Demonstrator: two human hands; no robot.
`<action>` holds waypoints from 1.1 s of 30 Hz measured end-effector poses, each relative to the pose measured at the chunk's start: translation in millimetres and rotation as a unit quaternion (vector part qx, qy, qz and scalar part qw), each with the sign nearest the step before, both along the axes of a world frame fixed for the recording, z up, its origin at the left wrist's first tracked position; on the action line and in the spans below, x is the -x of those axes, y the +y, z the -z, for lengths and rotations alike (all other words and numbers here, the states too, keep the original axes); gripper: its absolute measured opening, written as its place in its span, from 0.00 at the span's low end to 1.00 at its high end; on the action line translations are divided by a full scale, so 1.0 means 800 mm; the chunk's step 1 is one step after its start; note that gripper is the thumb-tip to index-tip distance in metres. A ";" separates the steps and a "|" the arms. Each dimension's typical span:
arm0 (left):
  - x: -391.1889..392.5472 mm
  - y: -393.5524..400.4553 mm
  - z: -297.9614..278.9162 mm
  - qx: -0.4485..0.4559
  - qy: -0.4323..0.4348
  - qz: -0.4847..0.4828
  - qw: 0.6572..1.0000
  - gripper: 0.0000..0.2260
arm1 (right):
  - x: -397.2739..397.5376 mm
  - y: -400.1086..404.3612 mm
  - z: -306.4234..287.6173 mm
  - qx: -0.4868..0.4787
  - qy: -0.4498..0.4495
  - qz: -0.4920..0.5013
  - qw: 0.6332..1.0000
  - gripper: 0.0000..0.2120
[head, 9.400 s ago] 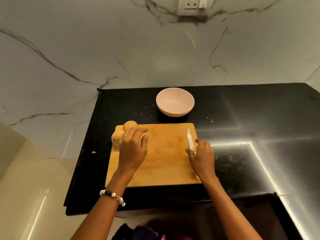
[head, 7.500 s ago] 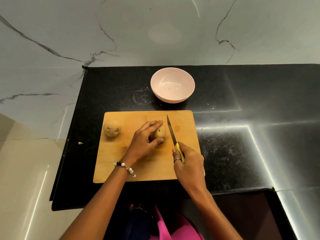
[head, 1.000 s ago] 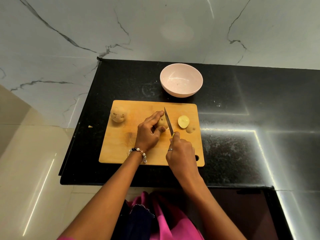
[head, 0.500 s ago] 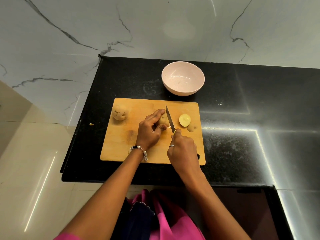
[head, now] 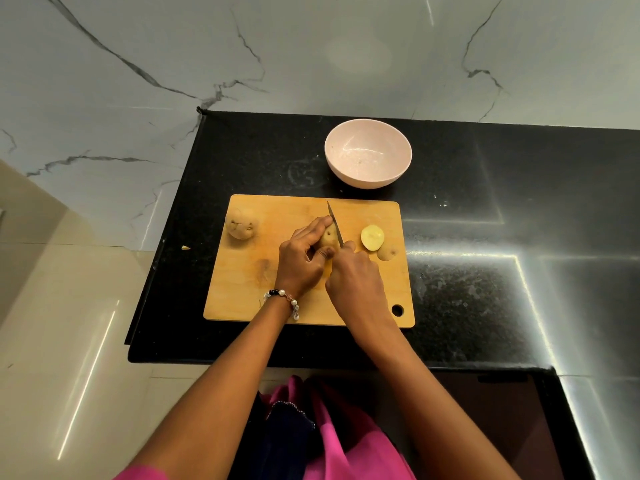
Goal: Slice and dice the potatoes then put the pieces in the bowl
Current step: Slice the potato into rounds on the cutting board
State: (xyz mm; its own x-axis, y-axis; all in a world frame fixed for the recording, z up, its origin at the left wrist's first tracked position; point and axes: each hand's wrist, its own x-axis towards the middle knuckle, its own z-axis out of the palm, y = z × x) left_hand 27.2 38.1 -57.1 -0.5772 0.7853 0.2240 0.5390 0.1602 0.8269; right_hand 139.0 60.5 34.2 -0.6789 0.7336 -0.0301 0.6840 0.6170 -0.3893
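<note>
Counting up: one whole potato [head: 241, 227], brown and knobbly, sits alone at the far left corner of the wooden cutting board [head: 242, 289]. One potato piece [head: 328, 235] is under the knife right now, in the middle of the board, skin side showing with a small dark eye on it. Two cut-off slices lie to its right: one slice [head: 372, 238] face up, pale yellow and glossy, and one end slice [head: 387, 252] skin up, just beside it near the board's right edge.

One knife [head: 335, 224], blade angled away from the person, tip pointing toward the bowl [head: 368, 152], edge down against the right side of the held piece. The right hand [head: 356, 284] is closed round the handle, which is buried completely under the fist; index finger up along the blade's base. The left hand [head: 302, 259] curls over the piece, fingertips on top, thumb tucked against its near end, a beaded bracelet [head: 282, 298] on the wrist.

One pink bowl beyond the board on the black countertop [head: 485, 306], nothing visible inside. How deep the blade sits in the potato is hard to make out; the fingers cover the cut. One tiny pale scrap [head: 186, 248] lies on the counter left of the board.
</note>
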 end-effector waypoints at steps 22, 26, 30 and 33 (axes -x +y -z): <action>0.004 0.001 0.002 0.005 0.013 -0.002 1.000 0.23 | 0.001 -0.007 0.028 0.015 -0.022 -0.004 1.000 0.17; 0.004 0.001 0.002 0.004 0.007 -0.014 1.000 0.23 | -0.034 -0.036 0.060 0.009 -0.098 0.006 0.995 0.19; 0.004 -0.001 0.000 0.000 0.001 -0.011 1.000 0.23 | -0.041 -0.019 0.074 -0.019 -0.114 0.006 0.993 0.23; 0.004 -0.002 0.000 0.006 0.005 -0.002 1.000 0.22 | -0.039 0.007 0.074 -0.001 -0.052 0.000 0.999 0.23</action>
